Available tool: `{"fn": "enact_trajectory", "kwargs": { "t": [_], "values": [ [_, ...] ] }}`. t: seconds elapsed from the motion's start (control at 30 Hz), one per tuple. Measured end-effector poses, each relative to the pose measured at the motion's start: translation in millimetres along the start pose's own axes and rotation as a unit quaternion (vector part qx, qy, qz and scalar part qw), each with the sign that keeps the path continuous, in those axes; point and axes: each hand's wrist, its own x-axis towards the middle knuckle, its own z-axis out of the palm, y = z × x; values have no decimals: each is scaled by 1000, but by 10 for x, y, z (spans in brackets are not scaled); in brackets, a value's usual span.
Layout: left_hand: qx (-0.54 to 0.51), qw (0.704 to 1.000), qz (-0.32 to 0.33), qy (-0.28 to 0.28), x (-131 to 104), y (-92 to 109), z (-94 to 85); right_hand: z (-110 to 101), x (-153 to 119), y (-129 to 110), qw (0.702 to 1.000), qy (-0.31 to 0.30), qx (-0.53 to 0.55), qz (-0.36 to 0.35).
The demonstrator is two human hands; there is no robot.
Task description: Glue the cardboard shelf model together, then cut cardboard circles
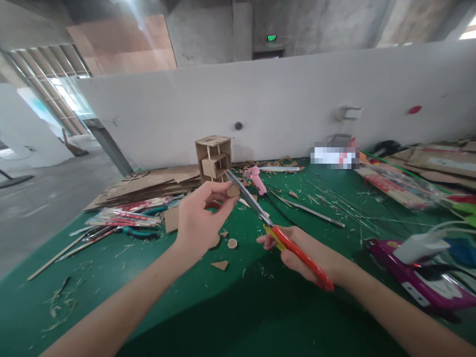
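My left hand pinches a small roundish cardboard piece between thumb and fingers. My right hand is closed round the red and yellow handles of a pair of scissors. The scissor blades point up and left, right beside the cardboard piece. Below my left hand, a small round ring-like piece and a triangular cardboard scrap lie on the green table. Behind my hands stands a small cardboard shelf-like box.
A pink glue gun with a black cable lies behind the scissors. Packaged sticks and pliers are at the left, with stacked cardboard behind. A purple power strip sits at the right. A white wall panel borders the back.
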Motion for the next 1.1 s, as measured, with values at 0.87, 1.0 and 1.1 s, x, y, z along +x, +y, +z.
{"fn": "enact_trajectory", "kwargs": {
  "t": [0.87, 1.0, 1.1],
  "values": [
    [32, 999, 33, 7, -25, 44, -21, 66, 59, 21, 994, 33, -90, 54],
    [34, 999, 30, 6, -30, 41, -23, 75, 85, -4, 991, 30, -114, 66],
    [43, 999, 30, 3, -30, 50, -22, 100, 107, -17, 985, 52, -142, 79]
  ]
}}
